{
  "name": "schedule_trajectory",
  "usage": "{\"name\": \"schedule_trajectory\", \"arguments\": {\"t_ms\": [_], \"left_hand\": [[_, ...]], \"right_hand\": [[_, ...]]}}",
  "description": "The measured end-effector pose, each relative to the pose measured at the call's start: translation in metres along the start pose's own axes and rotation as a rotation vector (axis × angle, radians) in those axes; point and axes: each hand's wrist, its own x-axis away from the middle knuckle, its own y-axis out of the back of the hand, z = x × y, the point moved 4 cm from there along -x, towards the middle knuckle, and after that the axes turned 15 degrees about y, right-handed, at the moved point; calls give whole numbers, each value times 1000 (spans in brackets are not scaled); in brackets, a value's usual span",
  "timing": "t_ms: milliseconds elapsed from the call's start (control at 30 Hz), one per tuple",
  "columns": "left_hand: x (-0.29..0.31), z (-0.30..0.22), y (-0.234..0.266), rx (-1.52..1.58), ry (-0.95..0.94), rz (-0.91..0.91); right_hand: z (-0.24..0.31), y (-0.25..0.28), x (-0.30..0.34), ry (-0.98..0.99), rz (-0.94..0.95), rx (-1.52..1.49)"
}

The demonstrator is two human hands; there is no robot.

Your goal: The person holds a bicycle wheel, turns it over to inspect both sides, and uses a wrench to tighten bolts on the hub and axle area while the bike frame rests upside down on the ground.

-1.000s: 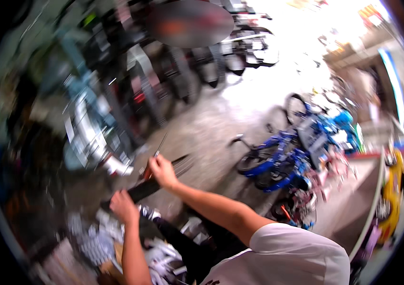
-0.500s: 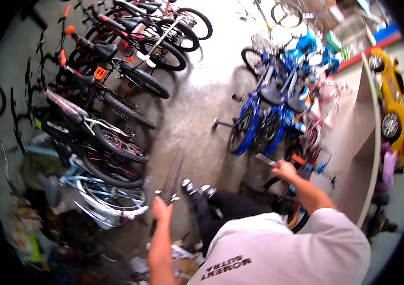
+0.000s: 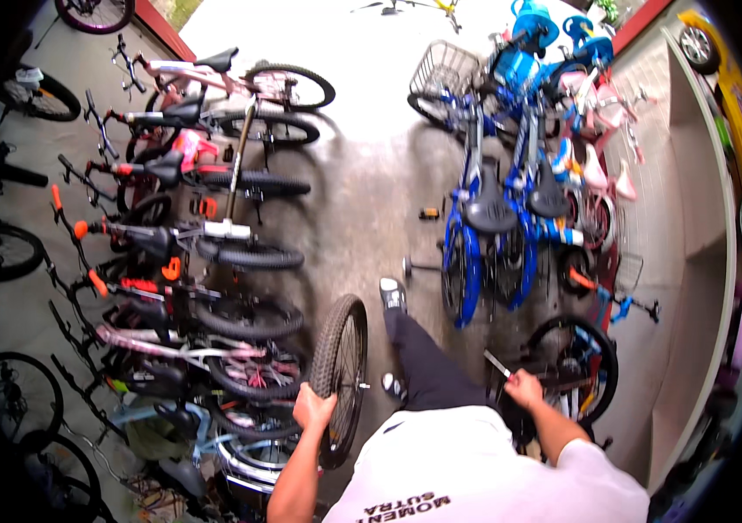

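Note:
My left hand (image 3: 314, 408) is closed around the tyre of a loose bicycle wheel (image 3: 329, 347). The wheel stands nearly upright beside my leg, with its knobby black tread toward the left and the axle jutting out on the right. In my right hand (image 3: 523, 389) is a slim, flat silver tool (image 3: 496, 363) with a reddish part by my fingers. Its far end points up and left; its exact kind is too small to tell. Close to that hand, a bicycle with a black wheel (image 3: 610, 366) stands at my right side.
Along the left is a row of parked bicycles (image 3: 253, 254), rear wheels toward the aisle. Two blue bicycles (image 3: 467, 270) stand ahead on the right, a pedal sticking out into the aisle. Beyond are small pink bikes (image 3: 593, 161), a beige shelf (image 3: 693, 253) and a yellow toy car (image 3: 741, 122).
My view has swung round to face along the aisle, and my feet have shifted. The wheel has turned from nearly edge-on to show its spokes. Both hands keep their hold.

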Motion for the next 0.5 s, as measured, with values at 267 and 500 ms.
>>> {"name": "schedule_trajectory", "arguments": {"t_ms": [267, 500], "left_hand": [[-31, -163, 216, 228, -309, -169], [-40, -278, 416, 551, -580, -347]], "right_hand": [[189, 116, -146, 160, -184, -179], [324, 238, -253, 392, -286, -261]]}}
